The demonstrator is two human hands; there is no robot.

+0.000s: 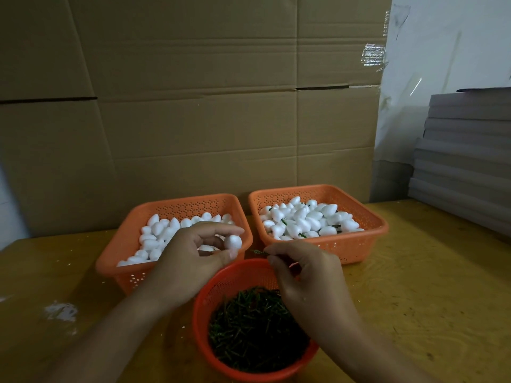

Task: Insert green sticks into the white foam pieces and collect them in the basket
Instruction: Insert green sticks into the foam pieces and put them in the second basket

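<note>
white foam piece [232,242] held, green stick [259,252] pinched

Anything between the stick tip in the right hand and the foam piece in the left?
Nothing: head view shows a bare gap from green stick to foam piece.

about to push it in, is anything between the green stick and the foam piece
Nothing visible. The right hand pinches the stick, its tip pointing across an open gap at the foam piece held in the left hand.

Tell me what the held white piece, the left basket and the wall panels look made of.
White piece: probably foam, matte and faintly grainy. Left basket: likely moulded plastic, orange, perforated walls. Wall panels: corrugated cardboard by the look, brown with fold creases.
</note>
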